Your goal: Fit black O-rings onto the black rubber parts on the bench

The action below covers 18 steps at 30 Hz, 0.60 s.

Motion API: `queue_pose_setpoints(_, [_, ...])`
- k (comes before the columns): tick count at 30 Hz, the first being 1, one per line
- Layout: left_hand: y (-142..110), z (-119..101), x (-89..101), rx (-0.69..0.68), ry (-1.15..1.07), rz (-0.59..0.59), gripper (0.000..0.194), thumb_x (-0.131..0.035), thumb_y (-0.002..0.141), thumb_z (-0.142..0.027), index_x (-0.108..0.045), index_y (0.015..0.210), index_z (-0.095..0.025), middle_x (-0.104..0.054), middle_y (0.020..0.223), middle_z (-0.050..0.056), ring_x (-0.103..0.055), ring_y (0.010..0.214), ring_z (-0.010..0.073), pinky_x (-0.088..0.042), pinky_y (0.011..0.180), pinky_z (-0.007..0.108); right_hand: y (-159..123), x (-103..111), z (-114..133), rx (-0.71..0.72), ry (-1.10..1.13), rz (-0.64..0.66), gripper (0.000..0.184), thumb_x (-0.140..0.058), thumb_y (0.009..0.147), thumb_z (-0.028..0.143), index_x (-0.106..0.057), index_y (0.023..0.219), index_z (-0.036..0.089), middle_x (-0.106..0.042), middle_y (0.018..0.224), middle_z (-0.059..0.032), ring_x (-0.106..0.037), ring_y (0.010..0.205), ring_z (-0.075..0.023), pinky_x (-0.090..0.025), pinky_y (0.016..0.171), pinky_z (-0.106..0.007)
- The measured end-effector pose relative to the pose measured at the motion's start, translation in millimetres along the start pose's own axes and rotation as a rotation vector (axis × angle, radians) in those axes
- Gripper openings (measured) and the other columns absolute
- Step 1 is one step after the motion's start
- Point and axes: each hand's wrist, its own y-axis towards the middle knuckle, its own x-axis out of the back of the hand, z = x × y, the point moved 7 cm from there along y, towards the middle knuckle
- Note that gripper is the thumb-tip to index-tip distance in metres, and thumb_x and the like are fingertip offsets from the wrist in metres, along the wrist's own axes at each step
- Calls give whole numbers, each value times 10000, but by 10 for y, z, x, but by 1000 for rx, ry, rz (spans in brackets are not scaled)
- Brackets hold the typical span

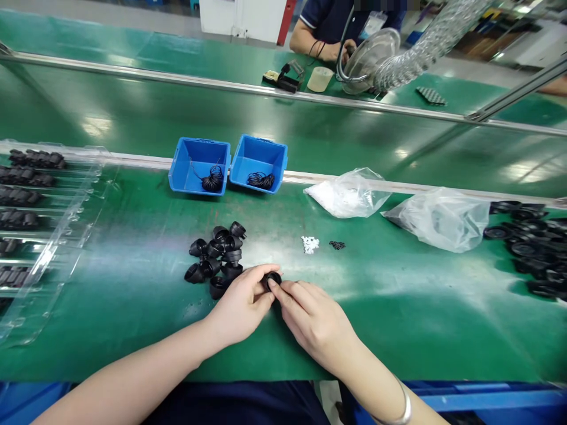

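Observation:
Over the green bench, my left hand point(243, 304) is closed round a small black plastic cup-shaped part point(271, 277), its open end tilted up towards me. The fingers of my right hand point(312, 316) are pinched together at that part's rim, with the index fingertip at its mouth. Whether a tiny piece sits between those fingertips is hidden. Just left of my left hand lies a heap of similar black cup-shaped parts point(215, 251). Beyond my right hand are a small pile of white pieces point(309, 244) and a smaller pile of tiny black rings point(337, 245).
Two blue bins point(199, 165) with black ring bundles stand along the back rail. Clear plastic bags point(443, 221) lie at right, beside a pile of black parts point(535, 248). Left is a clear tray point(66, 236) of black parts. Across the partition, a person point(328, 35) sits near a flexible duct point(425, 47).

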Motion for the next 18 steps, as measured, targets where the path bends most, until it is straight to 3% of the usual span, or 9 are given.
queue_pose_setpoints(4, [-20,-10,-9,-47,45,6,485,-541,871,-138,-547,1346,-235,-596,1310,122,-650,1091,244,-550,937,389,8,35,-13,-18,28,-28,368,-467,960,90,-570,1312,118,-680,936,-120,-639,819,-220,-560,686,-379])
queue_pose_setpoints(10, [-12,-51,-19,-39,29,28,489,-557,875,-157,-524,1359,-222,-589,1344,131,-687,995,233,-577,868,386,-55,71,8,0,60,-148,481,-485,940,47,-462,1418,95,-679,994,-136,-641,873,-223,-578,716,-365])
queue_pose_setpoints(13, [-8,-39,-1,-21,32,19,494,-561,873,-156,-521,1361,-220,-599,1336,134,-687,1019,245,-577,876,394,-58,48,-4,-2,62,-137,487,-485,941,53,-457,1425,102,-677,1005,-136,-641,882,-225,-580,716,-370])
queue_pose_setpoints(18, [-22,-31,17,-72,54,7,513,-534,874,-118,-525,1370,-249,-556,1394,110,-607,1212,260,-517,1024,414,-23,11,-11,-4,39,-90,437,-501,938,56,-496,1374,78,-680,1016,-150,-628,859,-235,-566,685,-390])
